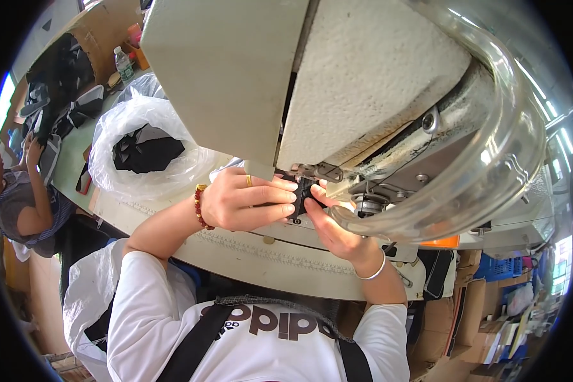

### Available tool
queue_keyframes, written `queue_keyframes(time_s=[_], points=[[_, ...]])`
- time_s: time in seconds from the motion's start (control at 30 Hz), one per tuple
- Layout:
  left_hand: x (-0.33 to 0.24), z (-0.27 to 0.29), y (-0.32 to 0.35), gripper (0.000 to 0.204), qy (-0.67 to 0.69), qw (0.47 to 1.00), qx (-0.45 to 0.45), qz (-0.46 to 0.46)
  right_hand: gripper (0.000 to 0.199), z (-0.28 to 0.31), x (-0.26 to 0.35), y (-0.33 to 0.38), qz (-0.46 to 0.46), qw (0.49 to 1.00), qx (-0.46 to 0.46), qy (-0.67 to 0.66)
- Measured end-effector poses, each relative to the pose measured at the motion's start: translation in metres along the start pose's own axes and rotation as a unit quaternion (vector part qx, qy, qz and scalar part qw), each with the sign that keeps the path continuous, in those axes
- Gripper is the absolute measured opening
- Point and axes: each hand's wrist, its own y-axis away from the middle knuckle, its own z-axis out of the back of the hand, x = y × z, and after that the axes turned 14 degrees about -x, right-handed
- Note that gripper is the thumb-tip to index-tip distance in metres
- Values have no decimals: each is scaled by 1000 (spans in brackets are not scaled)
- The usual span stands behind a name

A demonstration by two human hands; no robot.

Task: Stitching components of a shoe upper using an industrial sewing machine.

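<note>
Under the head of a pale sewing machine (375, 70), a small black fabric piece (303, 196) lies at the needle area. My left hand (248, 198), with a ring and a red bead bracelet, presses its fingertips together on the piece's left side. From the other side my right hand (331, 226), wearing a pale bangle, grips the piece between thumb and fingers. Both hands rest close to the presser foot (318, 170). The needle itself and the piece's far end are hidden by the machine head.
A clear plastic bag (194, 165) of black pieces stands left on the sewing table (280, 258). A curved transparent tube (516, 127) hangs at right. A bottle (123, 63) stands beyond the bag. At far left a person (28, 204) handles dark pieces. Cardboard boxes (436, 318) stand lower right.
</note>
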Motion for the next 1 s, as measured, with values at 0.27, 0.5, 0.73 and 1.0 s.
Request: queue_keyframes(time_s=[0.27,0.5,0.73,1.0], points=[[-8,-4,5,16,58,991,-13,118,31,6,6,-8,-16,999,12,-33],[-7,-7,6,18,-8,1000,8,1,29,11,13,-13,-8,999,37,21],[-6,-12,15,16,-19,1000,12,-18,22,14,14,-20,102,983,58,139],[-14,-4,-10,14,-59,998,8,-22,25,12,11,-11,71,982,79,156]])
